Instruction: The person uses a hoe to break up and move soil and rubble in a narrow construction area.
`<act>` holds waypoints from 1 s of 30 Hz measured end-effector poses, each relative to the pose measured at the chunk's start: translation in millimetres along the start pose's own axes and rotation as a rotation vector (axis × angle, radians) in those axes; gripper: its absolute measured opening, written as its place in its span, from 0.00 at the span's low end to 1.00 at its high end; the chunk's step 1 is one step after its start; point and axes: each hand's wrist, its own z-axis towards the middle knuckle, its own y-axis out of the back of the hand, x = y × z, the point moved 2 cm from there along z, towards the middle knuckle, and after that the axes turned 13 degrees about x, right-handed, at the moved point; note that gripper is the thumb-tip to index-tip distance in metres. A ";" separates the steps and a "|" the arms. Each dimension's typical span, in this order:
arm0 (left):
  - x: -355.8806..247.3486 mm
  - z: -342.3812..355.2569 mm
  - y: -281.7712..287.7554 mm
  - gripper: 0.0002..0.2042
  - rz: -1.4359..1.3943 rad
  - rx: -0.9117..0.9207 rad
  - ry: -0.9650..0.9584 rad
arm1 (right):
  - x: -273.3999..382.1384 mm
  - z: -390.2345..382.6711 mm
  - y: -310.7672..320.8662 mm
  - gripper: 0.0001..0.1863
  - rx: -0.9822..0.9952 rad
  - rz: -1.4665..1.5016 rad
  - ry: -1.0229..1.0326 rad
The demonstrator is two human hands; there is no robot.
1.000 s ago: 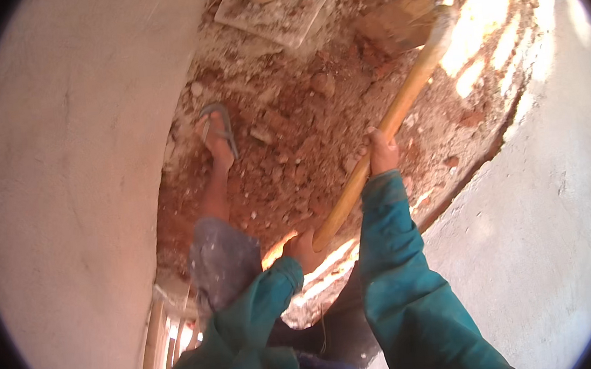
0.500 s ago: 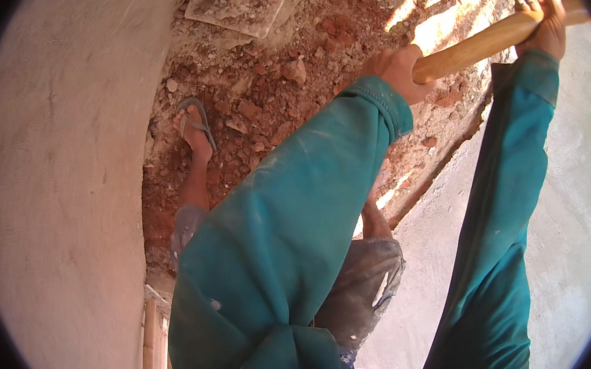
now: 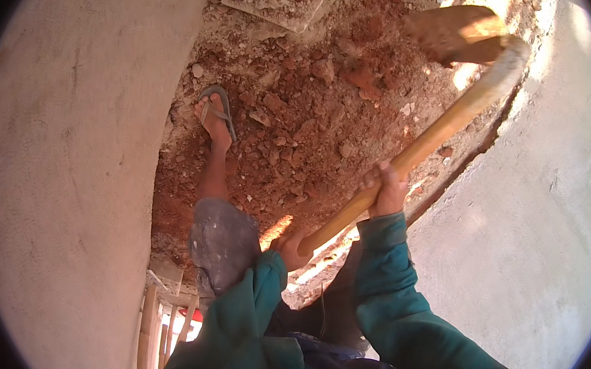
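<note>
A digging hoe [image 3: 439, 133] slants across the view, its wooden handle running from near my body up to the far right. My left hand [image 3: 290, 251] is closed round the butt end of the handle, close to my knee. Farther up the shaft, my right hand [image 3: 389, 190] grips it with the fingers wrapped over the wood. The broad hoe blade [image 3: 452, 30], smeared by motion, is over the loose reddish soil [image 3: 292, 142] at the far right. Whether the blade touches the soil I cannot tell.
Plastered walls rise on the left [image 3: 90, 167] and right [image 3: 525, 235]. My sandalled foot [image 3: 216, 110] stands on the rubble. A flat square slab [image 3: 294, 9] with a round object on it lies at the far side. Wooden poles [image 3: 156, 337] lean at the lower left.
Both hands have come down and toward my body with the handle, from the far right. The hoe blade has come into view at the far right.
</note>
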 end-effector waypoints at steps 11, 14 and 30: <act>-225.0 229.9 75.1 0.13 0.025 -0.157 -0.391 | 284.4 143.0 -40.8 0.10 0.112 -0.244 0.663; -176.1 215.3 66.0 0.13 0.025 -0.125 -0.172 | 207.9 162.3 -26.2 0.15 -0.165 -0.525 0.478; -49.0 91.6 10.5 0.15 0.071 -0.130 -0.353 | 76.2 43.7 -9.7 0.09 0.321 -0.114 0.257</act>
